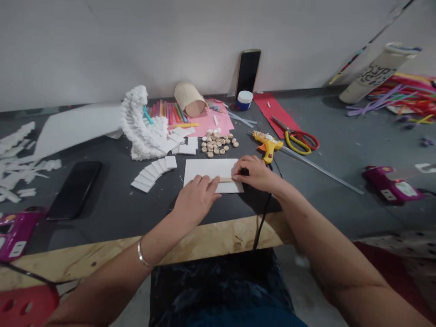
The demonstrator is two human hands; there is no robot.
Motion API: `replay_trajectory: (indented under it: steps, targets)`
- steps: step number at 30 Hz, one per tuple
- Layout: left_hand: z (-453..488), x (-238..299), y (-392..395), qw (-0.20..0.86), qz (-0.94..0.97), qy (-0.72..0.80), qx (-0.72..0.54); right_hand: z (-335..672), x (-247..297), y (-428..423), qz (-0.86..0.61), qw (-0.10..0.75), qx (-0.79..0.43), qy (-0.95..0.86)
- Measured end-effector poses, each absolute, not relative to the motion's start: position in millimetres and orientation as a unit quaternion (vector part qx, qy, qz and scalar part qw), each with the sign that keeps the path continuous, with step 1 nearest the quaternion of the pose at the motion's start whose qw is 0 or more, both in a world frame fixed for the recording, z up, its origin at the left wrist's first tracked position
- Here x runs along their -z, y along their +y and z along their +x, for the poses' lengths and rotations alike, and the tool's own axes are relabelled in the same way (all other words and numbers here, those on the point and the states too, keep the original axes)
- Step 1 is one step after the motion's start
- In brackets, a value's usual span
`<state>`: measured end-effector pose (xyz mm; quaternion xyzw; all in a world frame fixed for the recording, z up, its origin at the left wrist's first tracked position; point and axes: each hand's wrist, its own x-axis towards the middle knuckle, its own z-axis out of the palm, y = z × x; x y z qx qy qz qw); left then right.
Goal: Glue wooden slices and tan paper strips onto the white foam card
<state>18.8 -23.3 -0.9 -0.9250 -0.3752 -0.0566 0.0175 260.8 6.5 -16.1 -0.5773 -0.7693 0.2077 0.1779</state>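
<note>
A thin wooden stick (225, 180) is held over a white card (206, 167) near the front edge of the dark tabletop (116, 213), running roughly along that edge; whether the card is touched by it cannot be told. Its right end is pinched between the thumb and closed fingertips of the right hand (255, 175). Its left end is covered by the bent fingers of the left hand (195, 200), the thumb set slightly apart from the forefinger; whether it is gripped there or only pressed cannot be told. Just beyond the card, small round pieces (218, 146) are gathered, and left of the card, white squares (150, 175) are fanned out. To the right, a yellow glue gun (270, 146) is laid near a pair of scissors (296, 140). Toward the back edge, a beige cup (189, 95) is tipped on its side, and a lidded jar (244, 101) is placed before an upright phone (248, 70).
</note>
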Motion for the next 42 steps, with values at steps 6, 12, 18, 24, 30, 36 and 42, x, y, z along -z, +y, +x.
replay_trajectory:
  steps: [6, 12, 18, 24, 30, 36, 42]
  targets:
    - [16, 6, -24, 0.048, -0.926, -0.371, 0.050, 258, 5, -3, -0.565, 0.250, -0.168, -0.768]
    - [15, 5, -26, 0.024, -0.923, -0.380, 0.061, 204, -8, -58, -0.493, 0.146, -0.016, -0.857]
    - [11, 9, -25, 0.032, -0.927, -0.366, 0.077, 198, 27, -76, -0.547, 0.062, 0.020, -0.835]
    - [-12, 7, -25, 0.037, -0.918, -0.387, 0.082, 205, 25, -78, -0.552, 0.048, 0.036, -0.831]
    - [-44, -1, -28, 0.074, -0.886, -0.452, 0.074, 203, 26, -79, -0.549, 0.057, 0.033, -0.833]
    - [-5, -4, -32, 0.053, -0.915, -0.364, 0.166, 203, 29, -79, -0.548, 0.063, 0.039, -0.833]
    - [21, 15, -17, 0.039, -0.933, -0.342, 0.109, 209, 24, -75, -0.542, 0.059, 0.031, -0.838]
